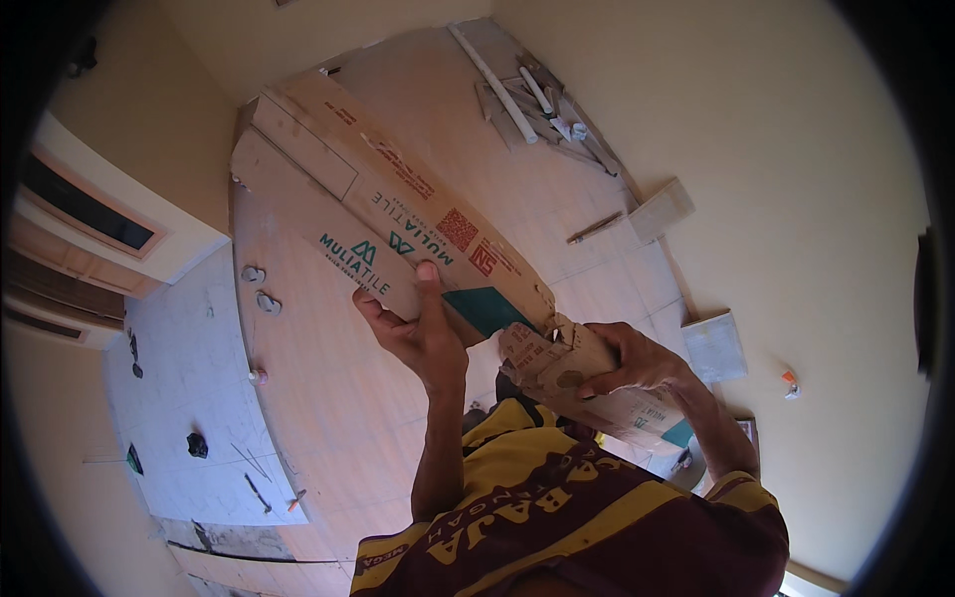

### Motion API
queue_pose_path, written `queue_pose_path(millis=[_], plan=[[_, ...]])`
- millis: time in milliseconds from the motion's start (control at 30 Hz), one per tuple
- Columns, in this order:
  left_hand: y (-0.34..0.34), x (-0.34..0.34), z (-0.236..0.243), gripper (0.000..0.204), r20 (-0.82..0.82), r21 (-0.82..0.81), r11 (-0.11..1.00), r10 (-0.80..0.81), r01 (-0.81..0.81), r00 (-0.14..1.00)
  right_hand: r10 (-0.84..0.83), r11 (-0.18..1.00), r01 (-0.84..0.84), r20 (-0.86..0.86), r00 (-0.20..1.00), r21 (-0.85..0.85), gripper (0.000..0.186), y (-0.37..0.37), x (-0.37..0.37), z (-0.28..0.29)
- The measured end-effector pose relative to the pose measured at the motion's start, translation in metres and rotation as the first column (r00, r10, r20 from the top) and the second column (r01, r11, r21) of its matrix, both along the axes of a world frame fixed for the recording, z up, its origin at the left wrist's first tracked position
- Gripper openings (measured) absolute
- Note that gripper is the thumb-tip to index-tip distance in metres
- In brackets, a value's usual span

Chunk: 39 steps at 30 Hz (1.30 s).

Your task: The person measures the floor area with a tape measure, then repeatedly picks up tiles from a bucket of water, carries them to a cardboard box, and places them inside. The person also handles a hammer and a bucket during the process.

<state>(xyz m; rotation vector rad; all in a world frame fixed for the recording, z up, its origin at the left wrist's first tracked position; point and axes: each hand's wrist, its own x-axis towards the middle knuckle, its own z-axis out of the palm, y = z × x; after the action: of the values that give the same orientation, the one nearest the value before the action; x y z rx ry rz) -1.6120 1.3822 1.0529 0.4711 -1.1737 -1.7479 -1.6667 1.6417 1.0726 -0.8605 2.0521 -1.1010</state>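
Note:
A long brown cardboard carton [338,169], printed in green and red, stretches from my hands toward the far left. My left hand [423,333] is closed on its near edge, with the thumb on top. My right hand [632,360] grips a shorter piece of cardboard [542,358] with ragged, torn edges. The two parts meet at a rough tear near the middle; whether they are still joined there, I cannot tell. Part of the shorter piece passes behind my right hand and wrist.
Pipes and wood scraps [537,109] lie by the right wall. Loose tiles [714,345] lean against that wall, near a small orange-tipped object [790,383]. Shoes [267,301] sit at left beside a pale floor strip [189,378] with a dark bundle [197,445] on it.

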Motion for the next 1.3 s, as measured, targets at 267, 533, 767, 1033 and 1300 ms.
queue_pose_path(millis=[267,533,767,1033,1300], plan=[[-0.277,-0.094,-0.161,0.065,0.292,0.165,0.816,0.497,-0.555,0.817,0.08,0.958,-0.213,-0.536,0.84,-0.19,0.044,-0.082,-0.161,0.007],[-0.169,-0.276,-0.144,0.058,0.15,0.252,0.955,-0.198,0.156,0.969,-0.193,0.896,0.305,0.336,0.922,-0.322,0.069,-0.375,-0.385,-0.025],[-0.246,-0.362,-0.16,0.06,0.218,0.459,0.71,-0.673,0.534,0.707,-0.572,0.751,0.655,0.414,0.708,-0.083,0.078,-0.436,-0.486,-0.159],[-0.306,-0.501,-0.202,0.064,0.2,0.56,0.505,-0.852,0.657,0.484,-0.189,0.771,0.604,0.833,0.52,-0.202,0.063,-0.37,-0.562,-0.185],[-0.365,-0.496,-0.344,0.048,0.733,0.316,0.926,-0.377,0.207,0.565,-0.543,0.809,0.582,0.282,0.791,-0.076,0.07,-0.317,-0.91,-0.223]])
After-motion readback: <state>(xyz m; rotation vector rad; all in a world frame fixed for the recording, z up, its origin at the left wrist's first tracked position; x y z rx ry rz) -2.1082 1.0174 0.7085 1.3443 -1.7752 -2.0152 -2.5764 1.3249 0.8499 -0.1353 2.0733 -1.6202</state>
